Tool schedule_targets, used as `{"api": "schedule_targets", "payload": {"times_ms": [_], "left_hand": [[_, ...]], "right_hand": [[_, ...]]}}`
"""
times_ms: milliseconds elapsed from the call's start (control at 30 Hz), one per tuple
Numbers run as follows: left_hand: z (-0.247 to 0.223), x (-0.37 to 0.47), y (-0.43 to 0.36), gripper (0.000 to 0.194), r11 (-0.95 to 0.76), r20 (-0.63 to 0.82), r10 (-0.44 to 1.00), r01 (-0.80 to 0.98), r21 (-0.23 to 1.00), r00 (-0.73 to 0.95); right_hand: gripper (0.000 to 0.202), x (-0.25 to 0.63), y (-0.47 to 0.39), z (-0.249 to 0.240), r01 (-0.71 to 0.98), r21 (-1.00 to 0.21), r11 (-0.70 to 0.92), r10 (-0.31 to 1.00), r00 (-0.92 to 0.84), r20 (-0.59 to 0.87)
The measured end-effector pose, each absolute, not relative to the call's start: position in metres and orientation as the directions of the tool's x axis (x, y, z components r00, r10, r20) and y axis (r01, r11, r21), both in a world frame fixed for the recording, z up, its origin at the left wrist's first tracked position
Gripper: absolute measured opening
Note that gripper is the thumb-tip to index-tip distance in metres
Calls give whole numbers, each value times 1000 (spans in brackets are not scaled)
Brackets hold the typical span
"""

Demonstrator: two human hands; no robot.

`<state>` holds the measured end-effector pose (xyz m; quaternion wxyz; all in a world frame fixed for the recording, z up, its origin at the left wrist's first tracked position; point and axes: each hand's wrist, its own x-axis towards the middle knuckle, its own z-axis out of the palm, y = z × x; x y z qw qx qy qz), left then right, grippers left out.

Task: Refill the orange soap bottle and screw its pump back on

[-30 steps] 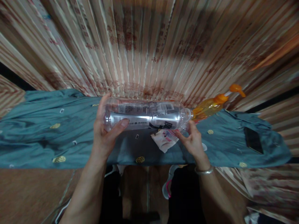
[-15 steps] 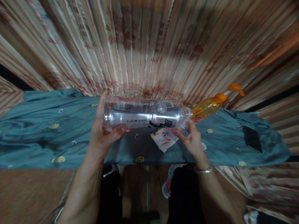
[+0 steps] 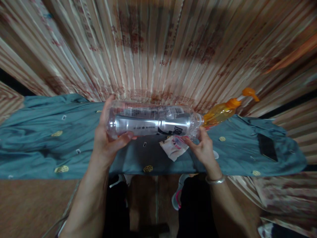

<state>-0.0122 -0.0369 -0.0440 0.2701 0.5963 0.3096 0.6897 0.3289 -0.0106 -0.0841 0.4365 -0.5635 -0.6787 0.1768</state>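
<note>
A large clear plastic bottle (image 3: 148,120) with a silver and black label lies sideways between my hands, its neck to the right. My left hand (image 3: 107,137) grips its base, thumb along the near side. My right hand (image 3: 203,143) pinches at the neck end; its far fingers are hidden. A crumpled white and pink wrapper (image 3: 174,148) sits below the neck, by my right fingertips. Behind the right hand is a bottle of orange-yellow liquid (image 3: 218,114) with an orange pump top, tilted up to the right in the picture.
A teal patterned cloth (image 3: 42,142) covers the long narrow surface. A black phone (image 3: 267,147) lies on its right part. A small whitish round item (image 3: 216,154) is beside my right wrist. Pleated curtains (image 3: 153,49) hang right behind the surface.
My left hand and the base end of the clear bottle have shifted very slightly left. The right hand and the other objects look the same.
</note>
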Motion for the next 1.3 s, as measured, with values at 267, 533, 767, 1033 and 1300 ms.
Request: {"api": "schedule_targets", "payload": {"times_ms": [267, 533, 767, 1033, 1300], "left_hand": [[-46, -13, -37, 96, -620, 612, 782, -45, 784, -118], [-47, -14, -38, 97, -595, 584, 800, -57, 802, -138], [-49, -16, -38, 99, -612, 605, 788, -31, 790, -119], [-50, -15, -35, 100, -616, 606, 782, -36, 787, -147], [-51, -18, -37, 92, -583, 574, 807, -30, 812, -139]], "right_hand": [[69, 330, -10, -87, 590, -743, 315, 918, 8, 396], [67, 330, -11, -85, 593, -748, 297, 925, 16, 379], [66, 330, -11, -87, 589, -753, 294, 927, 17, 375], [69, 330, -11, -86, 607, -736, 299, 917, 30, 397], [70, 330, -11, -86, 598, -745, 297, 926, 11, 377]]}}
